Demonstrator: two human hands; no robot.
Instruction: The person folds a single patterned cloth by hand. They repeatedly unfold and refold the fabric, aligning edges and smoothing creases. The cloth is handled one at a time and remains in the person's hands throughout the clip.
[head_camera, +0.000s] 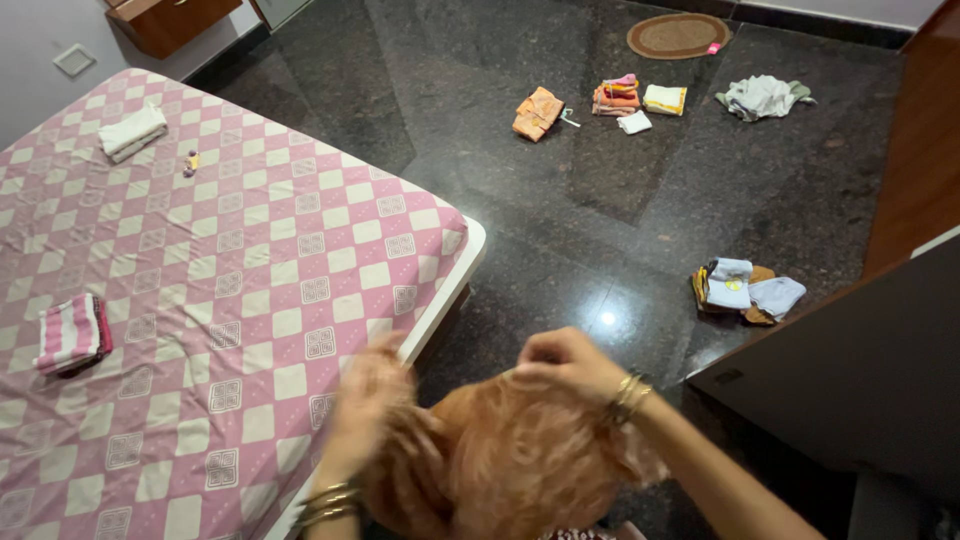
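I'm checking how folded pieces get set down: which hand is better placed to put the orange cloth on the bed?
Probably the left hand. It grips the orange cloth on the side next to the bed, over its corner. The right hand pinches the cloth's top edge farther out, above the dark floor.

Two hands, one orange cloth
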